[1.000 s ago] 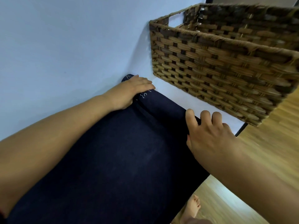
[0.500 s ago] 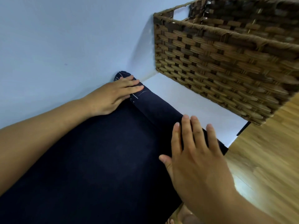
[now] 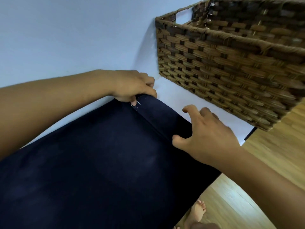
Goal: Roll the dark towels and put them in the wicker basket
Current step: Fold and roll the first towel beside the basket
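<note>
1. The towel [image 3: 107,162] lies spread flat on the table [image 3: 173,95], and from my seat it fills most of the view. Its far end is wound into a low roll [image 3: 165,116] running across the cloth.
2. The left hand [image 3: 133,86] sits at the roll's left end. Its fingers are curled over the top and its thumb is tucked in at the seam, so it grips the cloth there.
3. The right hand [image 3: 208,134] arches over the roll's right end with its fingers spread and bent. The thumb rests on the near side of the roll and the index tip is lifted off the cloth. I cannot tell whether the other fingers press the far side or only hover.
4. The basket [image 3: 231,63] stands beyond the roll, apart from it, with its open top toward the upper right. A bare wedge of table lies between the two, narrow by the right hand and wider toward the left.
5. The towel's right edge runs along the table's right edge, with the wooden floor [image 3: 272,154] directly beyond. The basket's near right corner seems to reach past that edge.
6. A bare foot [image 3: 197,214] shows on the floor just beside the towel's lower right edge.
</note>
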Available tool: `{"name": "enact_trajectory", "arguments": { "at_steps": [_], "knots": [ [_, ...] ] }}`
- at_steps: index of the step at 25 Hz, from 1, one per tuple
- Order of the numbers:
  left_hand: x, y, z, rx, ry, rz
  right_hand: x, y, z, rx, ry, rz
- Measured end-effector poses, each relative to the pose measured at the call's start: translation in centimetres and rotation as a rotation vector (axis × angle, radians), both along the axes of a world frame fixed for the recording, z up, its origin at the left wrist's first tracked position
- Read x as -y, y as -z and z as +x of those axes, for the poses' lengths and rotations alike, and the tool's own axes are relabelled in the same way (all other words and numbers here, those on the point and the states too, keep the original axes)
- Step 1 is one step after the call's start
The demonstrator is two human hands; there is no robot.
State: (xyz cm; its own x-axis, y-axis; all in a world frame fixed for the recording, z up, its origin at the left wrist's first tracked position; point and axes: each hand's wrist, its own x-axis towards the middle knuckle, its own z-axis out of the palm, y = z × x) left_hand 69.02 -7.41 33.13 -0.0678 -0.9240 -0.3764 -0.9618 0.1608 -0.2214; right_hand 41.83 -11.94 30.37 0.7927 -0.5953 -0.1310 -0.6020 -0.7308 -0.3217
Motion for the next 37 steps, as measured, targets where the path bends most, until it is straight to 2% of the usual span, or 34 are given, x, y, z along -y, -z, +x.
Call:
{"name": "enact_trajectory", "arguments": {
  "at_steps": [3,5,8,15,17,22,26,30,34,37],
  "knots": [
    [-0.7,0.9,0.0,-0.231,-0.201,0.037,-0.6,1.2,-0.5,-0.07,-0.041,-0.057],
    [-0.8,1.5,-0.1,-0.289,-0.245,-0.007,-0.7,1.2,-0.5,-0.06,-0.073,-0.087],
    [0.1,2.2,-0.1,-0.286,-0.174,-0.101,0.3,1.2,-0.2,-0.084,-0.057,-0.214],
    [1.2,4.5,-0.3,-0.325,-0.083,-0.476,1.1,2.2,-0.5,-0.161,-0.001,-0.534],
    [-0.1,5.4,0.1,-0.323,-0.057,-0.555,0.1,2.6,-0.4,-0.099,0.036,-0.567],
    [-2.8,6.5,0.2,-0.385,-0.061,-0.616,-3.0,2.9,-0.1,-0.183,0.021,-0.508],
    [-6.3,7.0,0.7,-0.459,-0.081,-0.609,-5.7,3.6,-0.7,0.001,-0.047,-0.459],
    [-10.0,8.0,0.8,-0.477,-0.115,-0.639,-9.1,5.0,-1.5,0.113,-0.206,-0.424],
    [-12.3,8.6,-0.1,-0.474,-0.175,-0.668,-7.7,2.1,-1.6,0.287,-0.265,-0.456],
    [-12.5,8.5,-0.6,-0.452,-0.204,-0.667,-3.8,-1.0,-0.5,0.125,-0.192,-0.311]
  ]
}}
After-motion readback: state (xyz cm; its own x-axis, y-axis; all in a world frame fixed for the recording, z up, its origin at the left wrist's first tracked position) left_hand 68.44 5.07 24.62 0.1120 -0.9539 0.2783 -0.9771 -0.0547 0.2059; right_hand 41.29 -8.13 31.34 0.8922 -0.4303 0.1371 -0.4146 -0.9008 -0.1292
